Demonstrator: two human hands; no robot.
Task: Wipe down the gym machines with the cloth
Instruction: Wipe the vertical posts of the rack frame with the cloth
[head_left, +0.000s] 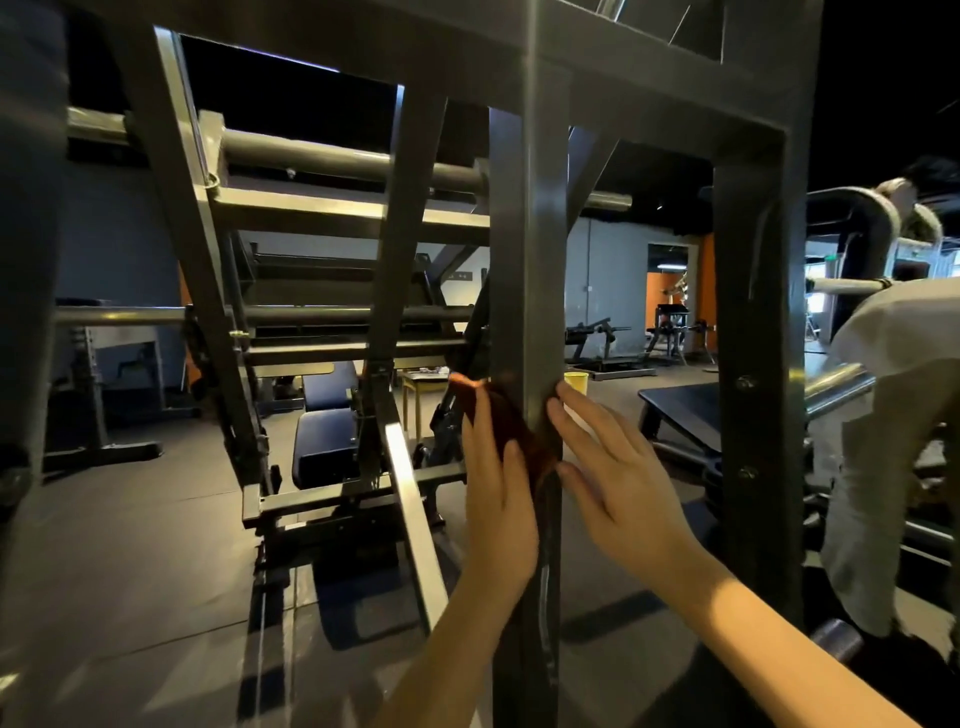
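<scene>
A dark grey upright post (540, 270) of a gym machine frame stands right in front of me. A reddish-brown cloth (511, 423) lies against the post's left side. My left hand (498, 483) presses the cloth flat on the post with straight fingers. On the other side of the post, my right hand (613, 467) lies with its fingers spread and its fingertips touching the metal beside the cloth. The cloth's lower part is hidden between hand and post.
A second upright (753, 364) stands to the right, with a person in white clothes (883, 415) bent over beyond it. Behind the post are a slanted leg-press frame (291, 291) with a dark padded seat (324, 447), a yellow cup (576, 382) and open floor.
</scene>
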